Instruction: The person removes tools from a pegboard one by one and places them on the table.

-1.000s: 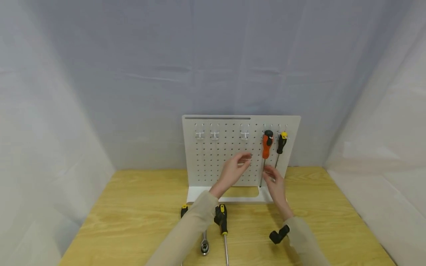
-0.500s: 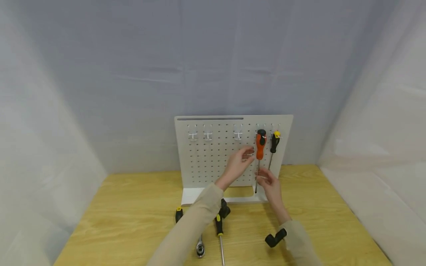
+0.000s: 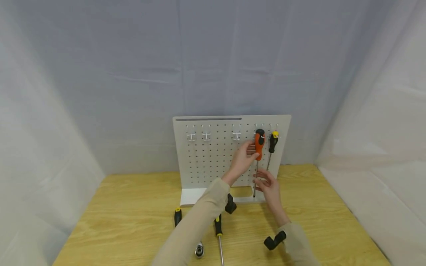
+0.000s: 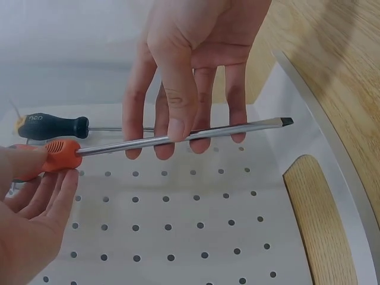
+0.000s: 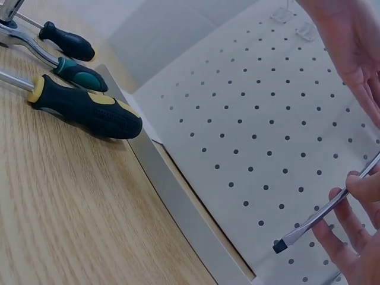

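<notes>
- Two sets of fingers, both mine, are on the orange screwdriver point(image 3: 260, 147); it stands handle up, slightly tilted, at the right part of the pegboard point(image 3: 213, 159).
- My left fingers point(image 4: 64, 199) pinch its handle, thumb against the rest; my right fingers point(image 4: 134, 113) pinch its shaft, thumb in front, the others spread behind.
- Settling this screwdriver in its hook point(image 3: 262, 137) is, I judge, the step in hand; the hook's tip shows by the handle's top, but I can't tell whether it bears the weight.
- My next move calls for checking that support before I loosen either grip.
- No box or tray shows; hooks do the holding. Just to the right, one carries the black screwdriver point(image 3: 273, 143); three bare hooks point(image 3: 191, 136) stand to the left.
- On the desk point(image 3: 133, 207) lie a ratchet point(image 3: 199, 250), a yellow-and-black screwdriver point(image 3: 218, 227) and a black handle point(image 3: 178, 217), partly hidden by my left sleeve point(image 3: 196, 225).
</notes>
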{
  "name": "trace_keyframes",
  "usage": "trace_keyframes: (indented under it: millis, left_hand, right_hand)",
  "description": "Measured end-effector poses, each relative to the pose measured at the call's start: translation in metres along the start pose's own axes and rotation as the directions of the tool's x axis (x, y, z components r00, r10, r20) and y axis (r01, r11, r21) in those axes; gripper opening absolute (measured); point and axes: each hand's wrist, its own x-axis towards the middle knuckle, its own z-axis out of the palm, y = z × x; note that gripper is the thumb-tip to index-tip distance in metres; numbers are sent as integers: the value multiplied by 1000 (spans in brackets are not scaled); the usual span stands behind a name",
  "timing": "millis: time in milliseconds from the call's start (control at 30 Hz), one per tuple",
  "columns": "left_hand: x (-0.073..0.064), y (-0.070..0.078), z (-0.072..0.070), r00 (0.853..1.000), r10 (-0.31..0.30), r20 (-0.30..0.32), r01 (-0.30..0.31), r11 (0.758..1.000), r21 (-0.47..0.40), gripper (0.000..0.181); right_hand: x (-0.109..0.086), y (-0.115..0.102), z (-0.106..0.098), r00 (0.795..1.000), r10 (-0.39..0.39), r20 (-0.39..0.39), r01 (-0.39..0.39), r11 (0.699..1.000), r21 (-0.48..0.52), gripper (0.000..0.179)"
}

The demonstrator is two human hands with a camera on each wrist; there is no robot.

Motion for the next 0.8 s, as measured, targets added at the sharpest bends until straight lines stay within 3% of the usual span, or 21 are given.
trace_keyframes:
  millis: [800]
  left_hand:
    - [-13, 14, 4, 1000, 18, 2, -18, 999, 49, 46]
  right_hand:
    - [-16, -10, -11, 999, -17, -32, 19, 999, 49, 38]
